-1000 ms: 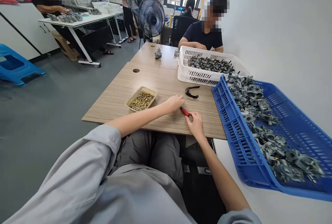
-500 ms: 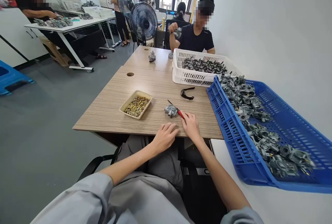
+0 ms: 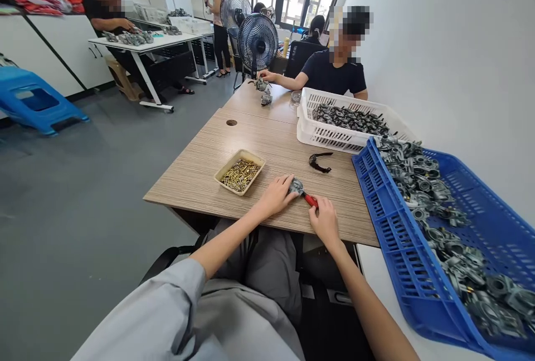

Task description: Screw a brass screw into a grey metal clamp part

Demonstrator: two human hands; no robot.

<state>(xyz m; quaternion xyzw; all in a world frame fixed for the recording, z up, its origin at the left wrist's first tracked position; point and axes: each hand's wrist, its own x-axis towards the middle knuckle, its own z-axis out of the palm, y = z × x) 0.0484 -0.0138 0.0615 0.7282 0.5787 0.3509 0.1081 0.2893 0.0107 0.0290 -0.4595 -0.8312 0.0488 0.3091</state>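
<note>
Fingers [image 3: 286,185] of the left hand [image 3: 275,196] lay curved over a die-cast carburetor body [image 3: 296,186], not clenched, though how firmly they grasped it could not be determined. The casting sat on the wood-grain tabletop [image 3: 276,146], close to the edge nearest the person. Fingertips [image 3: 314,209] of the right hand [image 3: 326,222] were at a red-handled tool [image 3: 310,200], which ran from the casting toward that hand; whether they pinched it could not be determined. The two hands appeared placed to steady casting and tool together, with the forearms directed inward from either side.

A tan tray [image 3: 226,164] of brass pins [image 3: 241,176] stood just left of the left hand, apparently within easy reach. A curved black tool [image 3: 320,163], its type unclear, lay farther forward. To the right, a blue plastic crate [image 3: 388,233] held many similar metal castings [image 3: 434,205], beside a white plastic crate [image 3: 326,137] of dark parts [image 3: 350,118]. Across the table, a co-worker's hand [image 3: 264,75] was at another casting [image 3: 261,84].
</note>
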